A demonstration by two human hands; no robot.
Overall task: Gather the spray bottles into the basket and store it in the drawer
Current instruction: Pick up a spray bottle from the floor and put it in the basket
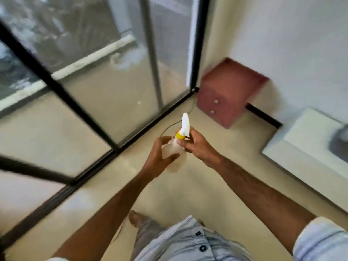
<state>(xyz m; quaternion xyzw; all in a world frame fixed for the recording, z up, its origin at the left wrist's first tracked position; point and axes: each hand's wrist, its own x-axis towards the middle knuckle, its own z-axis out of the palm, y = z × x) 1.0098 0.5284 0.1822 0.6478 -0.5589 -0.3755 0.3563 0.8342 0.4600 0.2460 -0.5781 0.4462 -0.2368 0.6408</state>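
Note:
I hold a translucent spray bottle (176, 157) with a yellow collar and a white trigger head in front of me, above the floor. My left hand (160, 157) wraps around the bottle's body. My right hand (195, 143) grips its neck just below the trigger head. A small reddish-brown cabinet (229, 93) with two drawers and white knobs stands in the corner ahead to the right. No basket is in view.
Glass sliding doors with black frames (90, 102) fill the left side. A thin cable (175, 123) lies on the cream floor near the cabinet. A white bed or mattress (305, 151) with a grey item on it sits at the right.

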